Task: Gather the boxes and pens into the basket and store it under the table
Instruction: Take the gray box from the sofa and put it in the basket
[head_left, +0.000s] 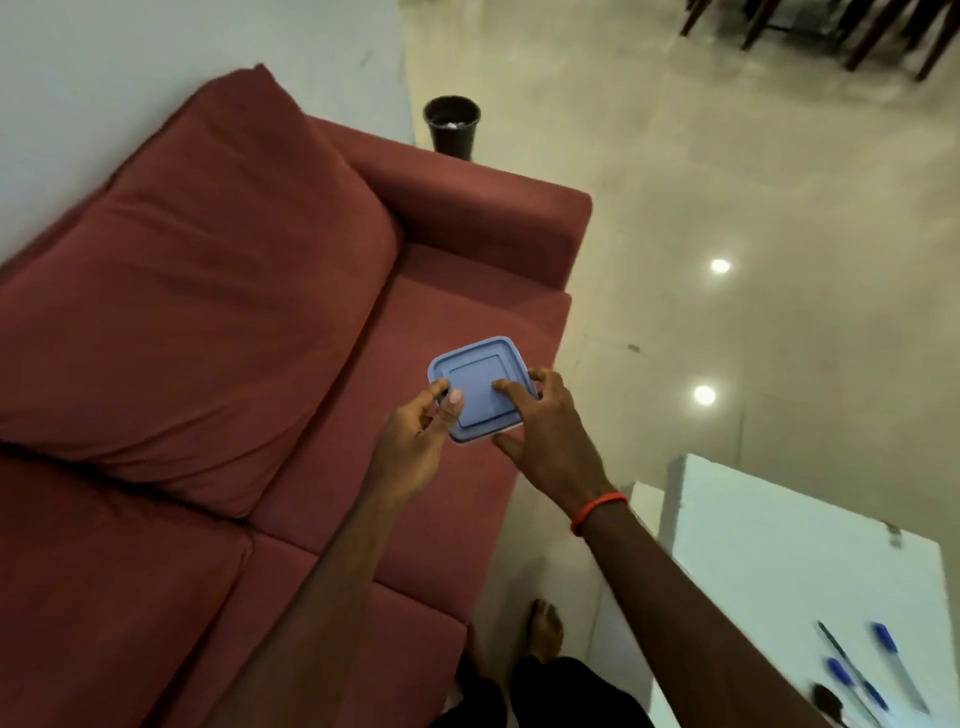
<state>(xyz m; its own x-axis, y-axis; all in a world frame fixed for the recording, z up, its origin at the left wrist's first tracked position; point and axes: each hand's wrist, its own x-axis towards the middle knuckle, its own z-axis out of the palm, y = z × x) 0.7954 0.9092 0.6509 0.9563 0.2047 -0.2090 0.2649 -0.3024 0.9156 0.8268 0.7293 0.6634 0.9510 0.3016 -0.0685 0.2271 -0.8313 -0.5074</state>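
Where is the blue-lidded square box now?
Head view, near centre: the square blue-lidded plastic box is gripped between the left hand and right hand, over the seat of the red fabric sofa.

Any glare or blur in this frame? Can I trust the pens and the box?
Head view: two glare spots on the glossy floor; pens at lower right motion-blurred; box fairly sharp; edges bend from the wide lens.

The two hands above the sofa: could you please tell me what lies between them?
The blue-lidded box, held by the left hand at one edge and the right hand at the other; the head view shows it.
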